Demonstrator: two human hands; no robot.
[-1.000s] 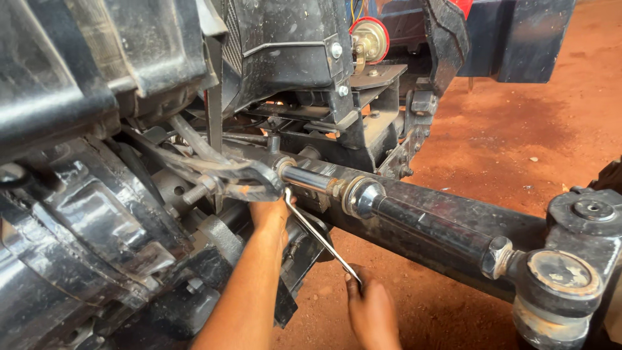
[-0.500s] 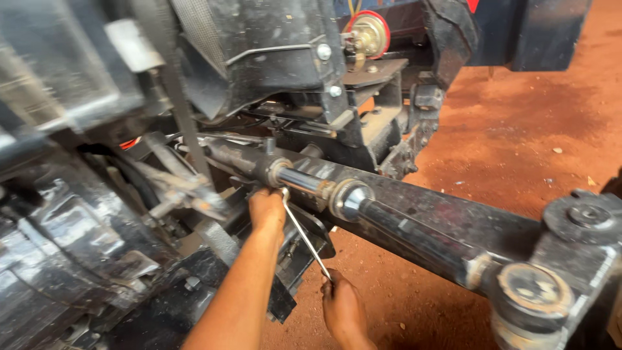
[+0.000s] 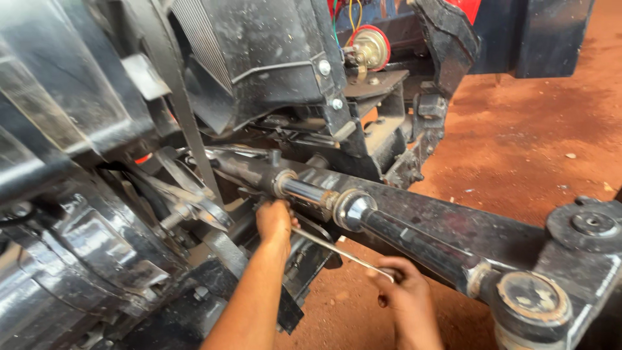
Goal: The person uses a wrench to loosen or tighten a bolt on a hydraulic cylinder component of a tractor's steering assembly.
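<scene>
The left hand [image 3: 275, 221] is clenched around the head end of a slim steel wrench [image 3: 340, 251] just under the chrome steering rod [image 3: 304, 190], while the right hand [image 3: 403, 293], at about five o'clock from it, grips the wrench's free end; a steady pull with the head pressed square on its fastener, which is hidden here, would probably keep it from slipping. No labels show; at twelve o'clock sits a round red-rimmed horn [image 3: 370, 46].

Silver wrench [image 3: 340, 253] under black greasy axle beam [image 3: 453, 227], shiny chrome rod [image 3: 304, 191] on it, red-rimmed brass horn [image 3: 370, 46] above, red-brown dirt ground [image 3: 531, 142] beyond, black radiator w/ fine ribbed grille [image 3: 201, 45] upper left.
</scene>
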